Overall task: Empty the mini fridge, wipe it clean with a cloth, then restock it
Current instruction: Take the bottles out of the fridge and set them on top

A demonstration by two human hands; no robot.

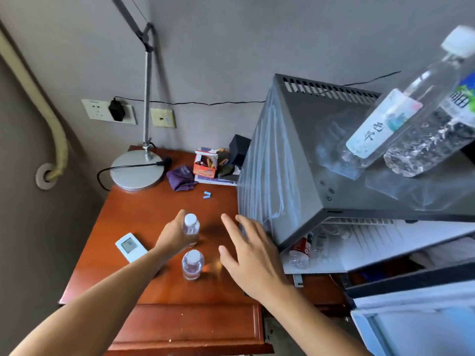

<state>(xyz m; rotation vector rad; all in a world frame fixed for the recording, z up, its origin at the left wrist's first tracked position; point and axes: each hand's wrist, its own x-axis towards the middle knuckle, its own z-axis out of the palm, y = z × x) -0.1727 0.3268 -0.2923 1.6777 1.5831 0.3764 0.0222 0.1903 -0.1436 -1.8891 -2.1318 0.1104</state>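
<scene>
The grey mini fridge (295,155) stands at the right on the wooden table (144,209), its door (411,312) swung open toward me. A red can (300,246) and clear bottles show inside. My left hand (174,233) grips a small water bottle (191,226) standing on the table. A second small bottle (192,264) stands just in front of it. My right hand (250,253) hovers open, fingers spread, between the bottles and the fridge. Two larger water bottles (421,129) stand on the fridge top. A purple cloth (181,177) lies near the lamp.
A desk lamp base (137,172) with its cable sits at the table's back left. A white remote (129,246) lies left of my arm. A snack box (205,164) and a black box (239,150) crowd the back beside the fridge. Two small blue items (207,194) lie mid-table.
</scene>
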